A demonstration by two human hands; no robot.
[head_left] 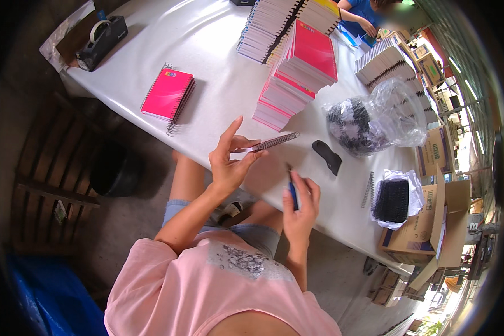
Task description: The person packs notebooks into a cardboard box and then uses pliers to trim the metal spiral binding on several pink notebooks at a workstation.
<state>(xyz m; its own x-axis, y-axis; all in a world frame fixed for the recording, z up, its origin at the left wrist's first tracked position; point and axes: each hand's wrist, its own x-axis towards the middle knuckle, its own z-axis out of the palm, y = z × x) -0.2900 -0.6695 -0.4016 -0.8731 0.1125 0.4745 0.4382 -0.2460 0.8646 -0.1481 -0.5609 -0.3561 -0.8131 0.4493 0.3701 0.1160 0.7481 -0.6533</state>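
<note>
My left hand (233,158) is closed on a spiral-bound notebook (273,142), held tilted above the front edge of the table with its dark coil facing up and to the right. Just right of it, my right hand (301,203) wraps round blue-handled pliers (293,189). Their dark tip points up toward the notebook without touching it. On the table to the left lies a small pile of pink spiral notebooks (168,94), with coil ends sticking out. Beyond my hands rises a tall stack of pink-covered books (297,73).
A black elongated object (327,157) lies right of my hands, near a clear bag of black coils (353,123). Further right are black coils on paper (391,201) and an open carton (414,224). A tape dispenser (102,45) stands far left. Another person (364,19) works at the back.
</note>
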